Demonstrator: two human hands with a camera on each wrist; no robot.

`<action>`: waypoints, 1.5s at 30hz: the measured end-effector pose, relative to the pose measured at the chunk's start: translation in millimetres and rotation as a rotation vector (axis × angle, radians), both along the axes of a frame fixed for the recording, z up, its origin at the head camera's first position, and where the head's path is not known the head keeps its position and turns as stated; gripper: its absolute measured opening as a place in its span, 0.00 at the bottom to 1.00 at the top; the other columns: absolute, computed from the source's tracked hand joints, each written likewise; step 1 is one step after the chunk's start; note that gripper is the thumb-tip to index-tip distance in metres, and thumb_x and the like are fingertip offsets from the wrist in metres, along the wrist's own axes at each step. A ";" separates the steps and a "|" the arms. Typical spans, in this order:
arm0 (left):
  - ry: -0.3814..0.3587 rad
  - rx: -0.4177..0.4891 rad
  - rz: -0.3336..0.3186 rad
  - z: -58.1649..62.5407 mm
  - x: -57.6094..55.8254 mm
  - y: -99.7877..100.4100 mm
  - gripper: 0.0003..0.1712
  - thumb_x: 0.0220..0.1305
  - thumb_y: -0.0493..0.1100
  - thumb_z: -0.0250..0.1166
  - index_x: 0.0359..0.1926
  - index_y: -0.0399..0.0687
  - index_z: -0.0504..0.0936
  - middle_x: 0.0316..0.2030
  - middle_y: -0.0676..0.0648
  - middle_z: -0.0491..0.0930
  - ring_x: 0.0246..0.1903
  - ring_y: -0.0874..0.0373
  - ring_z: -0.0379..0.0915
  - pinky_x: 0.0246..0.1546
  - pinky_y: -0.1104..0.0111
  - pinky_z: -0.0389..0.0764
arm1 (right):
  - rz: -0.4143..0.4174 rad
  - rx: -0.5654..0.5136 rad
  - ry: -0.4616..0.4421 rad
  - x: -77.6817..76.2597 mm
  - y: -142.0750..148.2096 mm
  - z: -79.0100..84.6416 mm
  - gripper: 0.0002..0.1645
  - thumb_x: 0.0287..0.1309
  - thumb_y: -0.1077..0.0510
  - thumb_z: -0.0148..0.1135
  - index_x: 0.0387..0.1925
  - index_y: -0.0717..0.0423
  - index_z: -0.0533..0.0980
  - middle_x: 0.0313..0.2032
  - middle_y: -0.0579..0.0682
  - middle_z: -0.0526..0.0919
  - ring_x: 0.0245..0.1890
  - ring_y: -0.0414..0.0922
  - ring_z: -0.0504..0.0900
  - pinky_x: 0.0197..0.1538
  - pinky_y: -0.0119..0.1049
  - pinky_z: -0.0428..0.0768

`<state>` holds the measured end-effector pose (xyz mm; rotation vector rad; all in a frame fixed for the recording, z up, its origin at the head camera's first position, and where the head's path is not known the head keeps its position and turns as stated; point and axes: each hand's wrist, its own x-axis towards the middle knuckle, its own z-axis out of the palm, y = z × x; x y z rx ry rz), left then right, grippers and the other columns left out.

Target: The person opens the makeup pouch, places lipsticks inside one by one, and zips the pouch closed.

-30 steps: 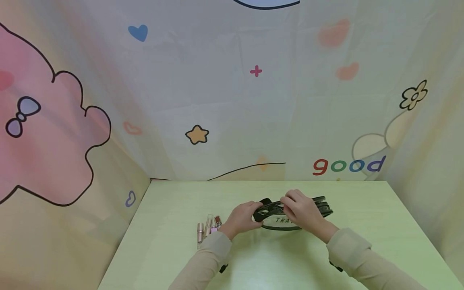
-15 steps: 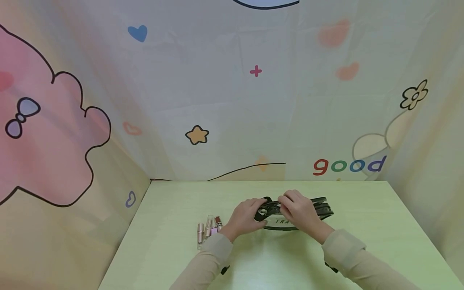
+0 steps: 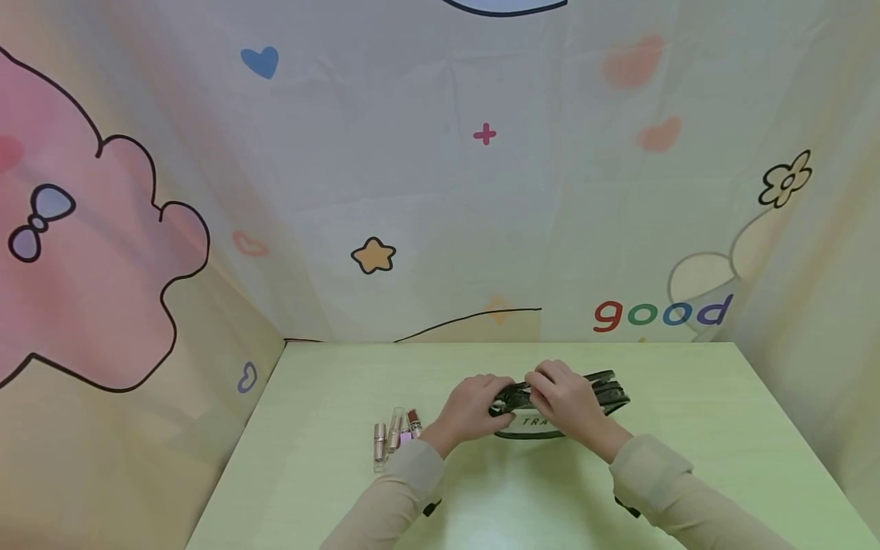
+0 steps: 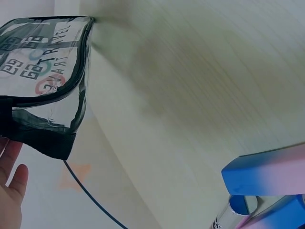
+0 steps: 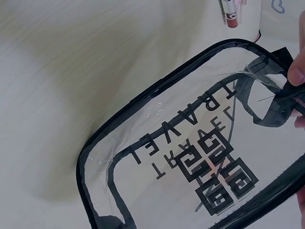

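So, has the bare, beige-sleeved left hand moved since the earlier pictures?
Yes, the left hand has shifted slightly right, toward the multicoloured printed word "good".

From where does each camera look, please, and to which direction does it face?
Head: worn on the head, facing forward and down at the clear pouch and table; left hand, right hand and both sleeves show.
Left wrist: worn there, facing the clear pouch's end; fingers at the left edge, a blue-and-pink box lower right.
Right wrist: worn there, facing the clear pouch's broad side; fingers at right edge, whose is unclear.
Both wrist views share the pouch's TRAVEL print.
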<state>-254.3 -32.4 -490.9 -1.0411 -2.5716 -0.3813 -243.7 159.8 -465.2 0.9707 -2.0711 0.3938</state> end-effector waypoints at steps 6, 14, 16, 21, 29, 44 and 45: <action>0.001 -0.005 -0.004 2.3 0.6 0.2 0.22 0.51 0.53 0.62 0.48 0.55 0.73 0.35 0.57 0.78 0.30 0.65 0.72 0.34 0.73 0.74 | 0.030 -0.001 0.009 0.8 1.2 -0.2 0.18 0.59 0.56 0.40 0.25 0.56 0.75 0.23 0.48 0.72 0.21 0.41 0.69 0.21 0.29 0.72; -0.025 -0.019 0.005 3.4 0.3 0.0 0.22 0.51 0.53 0.61 0.48 0.55 0.73 0.36 0.57 0.78 0.31 0.66 0.72 0.35 0.73 0.73 | 0.053 0.013 -0.013 1.2 5.9 0.6 0.17 0.59 0.56 0.41 0.26 0.56 0.76 0.25 0.48 0.74 0.23 0.41 0.72 0.23 0.30 0.74; -0.039 -0.026 0.013 2.6 -0.5 0.0 0.22 0.51 0.53 0.61 0.48 0.55 0.72 0.37 0.57 0.78 0.32 0.66 0.72 0.36 0.73 0.74 | 0.051 0.017 -0.017 1.0 7.4 0.1 0.19 0.60 0.56 0.39 0.26 0.56 0.76 0.26 0.48 0.75 0.25 0.41 0.73 0.24 0.31 0.75; -0.055 -0.027 0.024 2.5 -0.8 -0.6 0.22 0.51 0.53 0.61 0.48 0.55 0.72 0.37 0.57 0.78 0.33 0.65 0.72 0.36 0.73 0.74 | 0.052 0.019 -0.018 0.1 10.7 -1.8 0.19 0.60 0.55 0.40 0.26 0.56 0.76 0.27 0.48 0.76 0.27 0.42 0.74 0.26 0.33 0.77; -0.054 -0.017 0.022 1.4 -1.1 -0.3 0.21 0.50 0.52 0.61 0.46 0.56 0.73 0.36 0.57 0.78 0.31 0.66 0.71 0.34 0.74 0.73 | 0.054 0.023 -0.043 0.8 13.7 -1.7 0.12 0.56 0.58 0.46 0.26 0.56 0.76 0.28 0.48 0.76 0.28 0.42 0.75 0.28 0.33 0.77; -0.058 0.007 0.022 -0.4 -0.7 0.4 0.19 0.49 0.52 0.61 0.44 0.56 0.74 0.33 0.58 0.78 0.28 0.67 0.69 0.32 0.75 0.72 | 0.063 0.033 -0.050 0.7 19.3 -2.6 0.14 0.57 0.58 0.44 0.27 0.57 0.76 0.29 0.49 0.77 0.28 0.43 0.76 0.29 0.34 0.78; -0.057 0.006 0.022 -0.6 -0.7 0.3 0.19 0.49 0.52 0.61 0.44 0.56 0.74 0.33 0.58 0.77 0.28 0.67 0.69 0.31 0.75 0.71 | 0.070 0.038 -0.044 0.8 19.5 -2.4 0.13 0.56 0.59 0.44 0.27 0.57 0.76 0.29 0.49 0.77 0.28 0.42 0.76 0.29 0.34 0.78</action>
